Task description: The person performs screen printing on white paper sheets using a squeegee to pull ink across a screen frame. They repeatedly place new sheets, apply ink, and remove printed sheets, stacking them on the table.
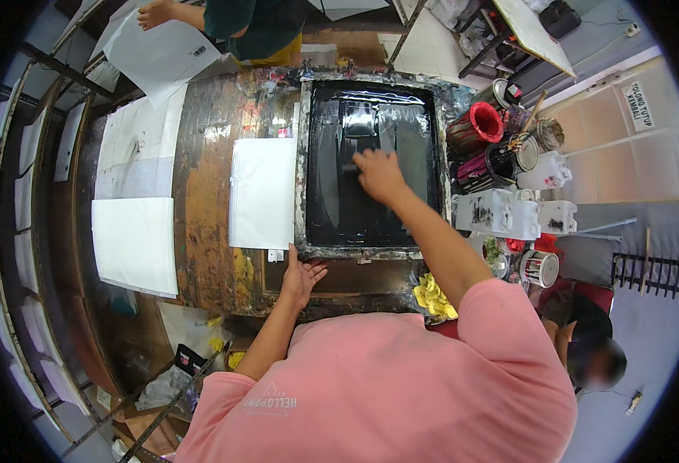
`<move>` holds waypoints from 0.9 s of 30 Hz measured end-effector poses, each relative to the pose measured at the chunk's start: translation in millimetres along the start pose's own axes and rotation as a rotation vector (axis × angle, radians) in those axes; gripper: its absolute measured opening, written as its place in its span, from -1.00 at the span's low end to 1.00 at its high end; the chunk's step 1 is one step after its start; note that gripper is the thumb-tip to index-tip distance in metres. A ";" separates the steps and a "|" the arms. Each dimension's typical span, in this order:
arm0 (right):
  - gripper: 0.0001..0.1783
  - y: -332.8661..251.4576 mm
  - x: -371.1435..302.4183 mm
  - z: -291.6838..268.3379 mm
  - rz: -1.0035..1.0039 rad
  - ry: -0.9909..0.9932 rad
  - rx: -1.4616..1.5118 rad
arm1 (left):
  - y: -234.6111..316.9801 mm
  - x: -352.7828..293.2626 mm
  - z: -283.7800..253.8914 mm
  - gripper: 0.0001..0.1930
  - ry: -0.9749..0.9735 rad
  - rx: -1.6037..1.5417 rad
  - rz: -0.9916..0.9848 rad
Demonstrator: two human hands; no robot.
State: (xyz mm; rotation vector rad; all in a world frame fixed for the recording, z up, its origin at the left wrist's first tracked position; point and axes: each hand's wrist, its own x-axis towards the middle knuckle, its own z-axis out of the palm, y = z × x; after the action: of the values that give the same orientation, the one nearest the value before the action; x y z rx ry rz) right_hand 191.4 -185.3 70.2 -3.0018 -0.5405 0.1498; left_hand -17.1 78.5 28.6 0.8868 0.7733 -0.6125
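A framed printing screen, its inside coated with wet black ink, lies on the stained worktable. Over the middle of the screen is my right hand, fingers bent around or against something dark that I cannot make out against the ink. My left hand is palm up at the frame's near left corner, fingers spread. Its thumb reaches up beside the corner of a white stack of sheets, which lies along the frame's left side; I cannot tell whether they touch.
More white sheets lie on the table at left, beside a shelf rack. Ink tins, a red-rimmed bucket and white jugs crowd the right. A yellow crumpled cloth is near my right arm. Another person's hand is over a large sheet.
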 end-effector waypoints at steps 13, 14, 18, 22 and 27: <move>-0.35 -80.1 -95.4 -199.5 0.029 0.538 -0.024 | 112.2 -106.8 79.3 -0.10 -0.736 0.021 0.594; -0.35 -76.8 -85.4 -210.4 0.022 0.590 -0.028 | 119.9 -105.9 88.5 -0.12 -0.786 0.000 0.649; -0.33 -65.3 -57.3 -235.9 0.000 0.720 -0.045 | 126.4 -38.5 49.2 -0.11 -0.218 1.053 0.913; -0.30 -57.1 -42.1 -247.6 0.001 0.754 -0.035 | 72.9 -21.7 -22.1 0.03 0.514 1.922 0.722; -0.26 -55.3 -29.0 -267.4 0.013 0.738 -0.021 | 38.1 -9.1 -65.0 0.19 0.575 1.966 0.599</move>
State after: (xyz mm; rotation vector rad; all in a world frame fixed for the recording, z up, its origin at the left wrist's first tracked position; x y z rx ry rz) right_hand 175.3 -162.3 343.3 -2.7735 -0.4246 -0.9195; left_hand -15.7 154.3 26.5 3.0445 0.0887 -0.4180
